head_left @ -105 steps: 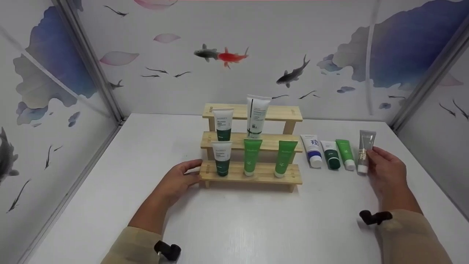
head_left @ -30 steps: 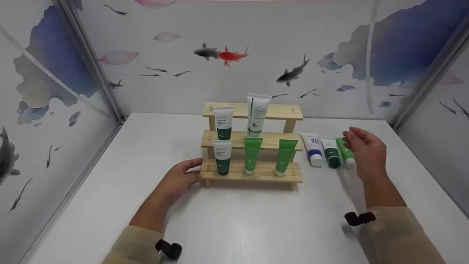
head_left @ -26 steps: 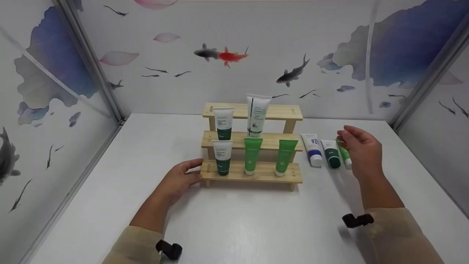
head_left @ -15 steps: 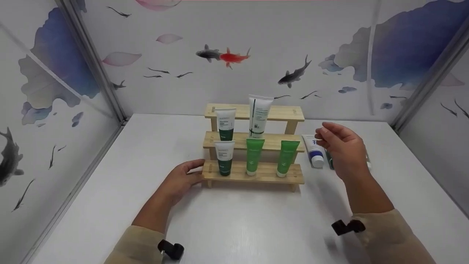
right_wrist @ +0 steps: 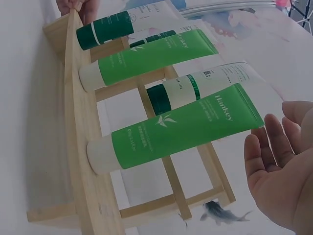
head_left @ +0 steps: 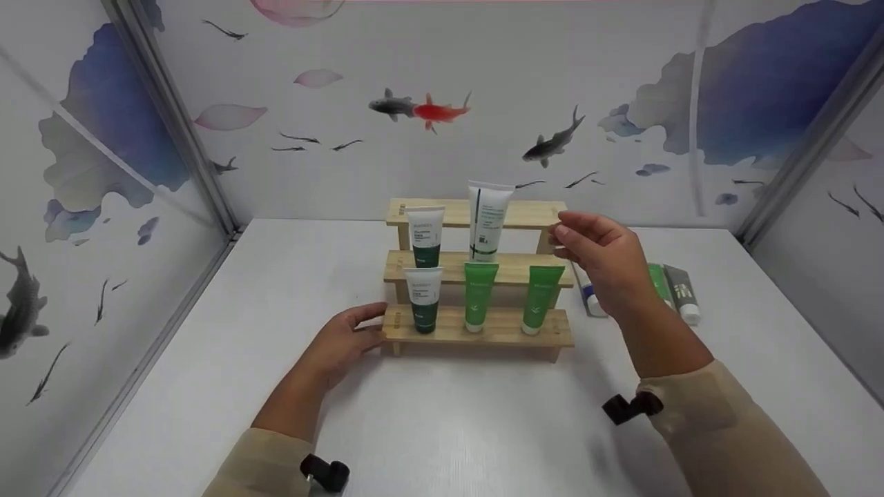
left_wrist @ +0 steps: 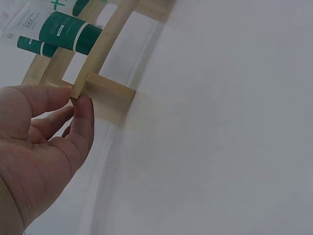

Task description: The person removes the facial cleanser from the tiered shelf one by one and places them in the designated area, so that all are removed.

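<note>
A three-step wooden shelf (head_left: 501, 336) stands on the white table. My left hand (head_left: 342, 343) pinches the left end of its lowest board, thumb above and a finger beneath, as the left wrist view shows. On that board two green tubes (head_left: 479, 295) and a white-and-dark-green tube (head_left: 423, 293) stand upright on their caps. Another white-and-dark-green tube (head_left: 425, 235) and a taller white tube (head_left: 490, 219) are on the middle step. My right hand (head_left: 608, 259) hovers beside the right end of the shelf. Its fingers are loosely bent, holding nothing, near the right green tube (right_wrist: 186, 129).
Right of the shelf lie a green tube (head_left: 659, 281), a grey tube (head_left: 682, 293) and a white-and-blue tube (head_left: 591, 298), partly behind my right arm. Decorated panels (head_left: 311, 172) enclose the table (head_left: 442, 421) at the back and sides.
My right hand has let go of the grey tube, now lying at the right end of the row, and has moved left to the shelf. The left hand stays on the shelf.
</note>
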Motion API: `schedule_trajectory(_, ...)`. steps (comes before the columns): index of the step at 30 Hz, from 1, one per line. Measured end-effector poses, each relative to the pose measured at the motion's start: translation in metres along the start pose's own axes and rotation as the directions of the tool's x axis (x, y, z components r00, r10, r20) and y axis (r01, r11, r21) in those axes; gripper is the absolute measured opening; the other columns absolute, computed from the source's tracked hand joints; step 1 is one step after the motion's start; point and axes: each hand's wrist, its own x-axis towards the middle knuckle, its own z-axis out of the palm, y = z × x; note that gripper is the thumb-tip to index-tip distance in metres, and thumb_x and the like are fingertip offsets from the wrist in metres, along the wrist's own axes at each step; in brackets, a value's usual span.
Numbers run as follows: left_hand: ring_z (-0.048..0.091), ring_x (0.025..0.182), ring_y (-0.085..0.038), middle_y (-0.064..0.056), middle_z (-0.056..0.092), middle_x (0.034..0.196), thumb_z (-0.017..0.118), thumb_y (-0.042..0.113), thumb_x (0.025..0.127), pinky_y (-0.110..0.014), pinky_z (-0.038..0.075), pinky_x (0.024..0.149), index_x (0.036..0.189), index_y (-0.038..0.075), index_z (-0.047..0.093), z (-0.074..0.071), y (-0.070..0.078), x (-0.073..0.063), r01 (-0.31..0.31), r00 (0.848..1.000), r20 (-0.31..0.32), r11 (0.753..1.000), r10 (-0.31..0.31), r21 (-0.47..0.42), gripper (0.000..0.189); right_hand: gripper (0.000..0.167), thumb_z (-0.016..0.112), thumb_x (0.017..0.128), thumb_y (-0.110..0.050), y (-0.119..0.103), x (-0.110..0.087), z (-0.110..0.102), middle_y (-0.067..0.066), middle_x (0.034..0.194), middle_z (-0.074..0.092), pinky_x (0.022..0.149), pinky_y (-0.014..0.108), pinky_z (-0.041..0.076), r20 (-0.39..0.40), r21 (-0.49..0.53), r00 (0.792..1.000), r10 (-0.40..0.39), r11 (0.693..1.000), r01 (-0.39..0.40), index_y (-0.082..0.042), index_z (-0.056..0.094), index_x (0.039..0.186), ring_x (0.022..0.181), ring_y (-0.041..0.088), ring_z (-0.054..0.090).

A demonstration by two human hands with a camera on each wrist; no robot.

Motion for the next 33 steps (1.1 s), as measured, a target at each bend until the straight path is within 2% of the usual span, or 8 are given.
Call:
schedule_trajectory(5, 0.066, 0.135, -0.024, -0.008, 0.052, 0.163, 0.067, 0.007, 0.101, -0.043, 0.054, 0.116, 0.154, 0.018, 0.058, 0.0, 0.0, 0.0, 0.0, 1.0, -0.002, 1.0, 0.0, 0.009, 0.055, 0.041, 0.079, 0.099, -0.03, -0.003, 0.011, 0.009, 0.005, 0.122, 0.077, 0.098, 0.027, 0.063, 0.059, -0.034, 0.998, 0.039, 0.999, -0.037, -0.011, 0.07, 0.134, 0.113, 0.019, 0.075)
schedule_trajectory(10, 0.066, 0.135, -0.024, -0.008, 0.052, 0.163, 0.067, 0.006, 0.101, -0.044, 0.053, 0.117, 0.154, 0.018, 0.059, -0.001, 0.001, 0.001, 0.005, 1.0, -0.001, 1.0, -0.005, -0.005, 0.055, 0.037, 0.077, 0.101, -0.027, -0.006, 0.022, 0.019, 0.002, 0.121, 0.076, 0.096, 0.027, 0.062, 0.12, -0.048, 0.987, 0.107, 0.994, -0.102, -0.011, 0.069, 0.134, 0.113, 0.018, 0.073)
schedule_trajectory(18, 0.066, 0.135, -0.025, -0.01, 0.05, 0.164, 0.066, 0.004, 0.101, -0.044, 0.053, 0.117, 0.154, 0.016, 0.058, 0.001, 0.001, -0.001, 0.002, 1.0, 0.006, 1.0, -0.002, -0.016, 0.055, 0.04, 0.076, 0.101, -0.034, -0.012, 0.033, 0.032, 0.006, 0.135, 0.072, 0.103, 0.029, 0.059, 0.166, -0.16, 0.974, 0.155, 0.979, -0.128, -0.015, 0.069, 0.135, 0.127, 0.024, 0.07)
schedule_trajectory(26, 0.066, 0.136, -0.026, -0.009, 0.05, 0.165, 0.065, 0.004, 0.101, -0.045, 0.053, 0.117, 0.154, 0.016, 0.058, 0.003, 0.0, 0.0, -0.017, 1.0, 0.007, 1.0, 0.017, -0.004, 0.055, 0.043, 0.082, 0.097, -0.027, -0.017, 0.045, 0.036, 0.003, 0.133, 0.072, 0.101, 0.033, 0.058, 0.206, -0.218, 0.955, 0.212, 0.962, -0.166, -0.015, 0.07, 0.136, 0.116, 0.019, 0.069)
schedule_trajectory(33, 0.065, 0.137, -0.025, -0.008, 0.051, 0.164, 0.065, 0.003, 0.101, -0.045, 0.053, 0.118, 0.154, 0.018, 0.058, 0.002, 0.002, -0.001, 0.006, 1.0, 0.006, 1.0, -0.006, -0.001, 0.055, 0.037, 0.08, 0.098, -0.025, -0.023, 0.052, 0.047, 0.006, 0.137, 0.072, 0.115, 0.045, 0.053, 0.251, -0.312, 0.931, 0.264, 0.933, -0.18, -0.015, 0.071, 0.133, 0.128, 0.024, 0.067)
